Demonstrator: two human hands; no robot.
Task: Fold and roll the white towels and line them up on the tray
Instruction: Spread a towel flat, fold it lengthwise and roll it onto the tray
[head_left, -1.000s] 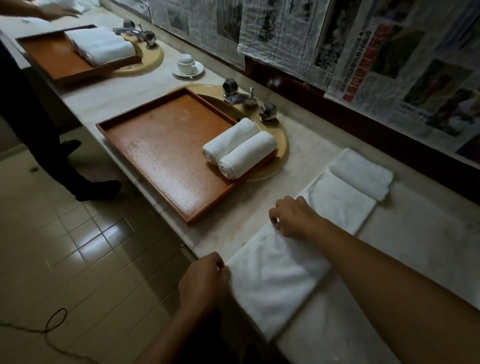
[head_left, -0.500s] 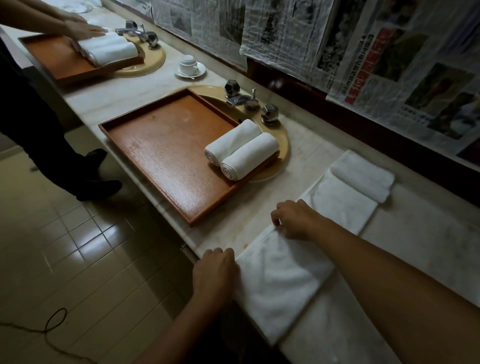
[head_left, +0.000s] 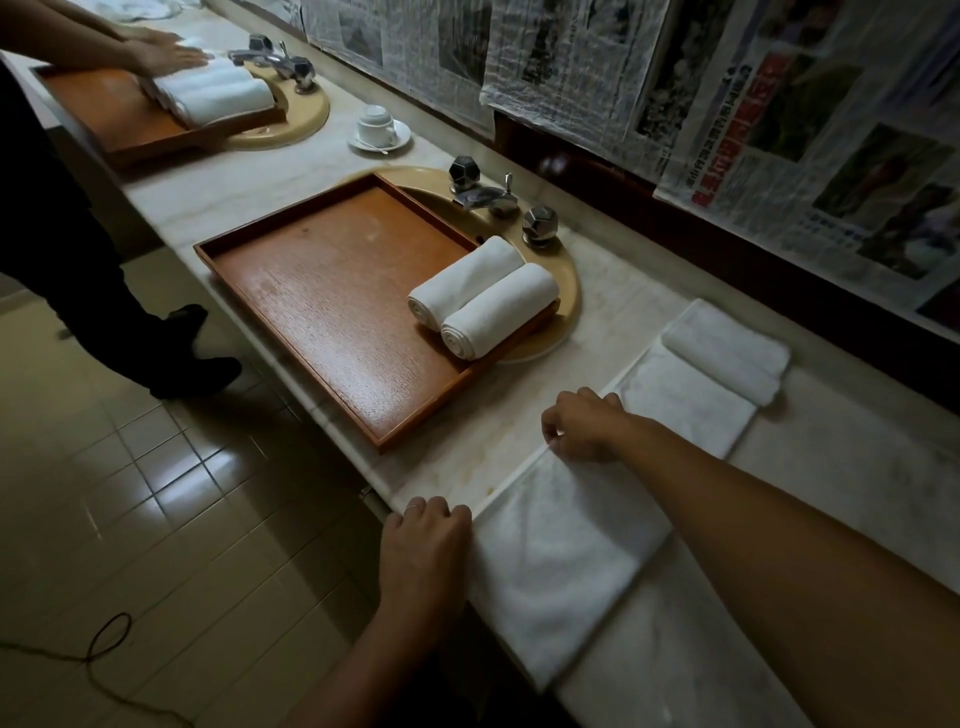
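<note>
White towel (head_left: 561, 561) lies flat, folded into long strip across marble counter (head_left: 857, 519) — my left hand (head_left: 423, 545) grips its near corner, my right hand (head_left: 584, 423) pinches its left edge midway. Two rolled towels (head_left: 483, 296) sit side by side, touching, at tray's (head_left: 322, 306) right end.

**Room on the tray**

The tray's (head_left: 332, 312) left part lies bare; two rolls (head_left: 483, 296) fill its right end. Bare counter (head_left: 493, 431) runs between tray and flat towel (head_left: 566, 545). The tap (head_left: 485, 195) stands behind the tray.
</note>
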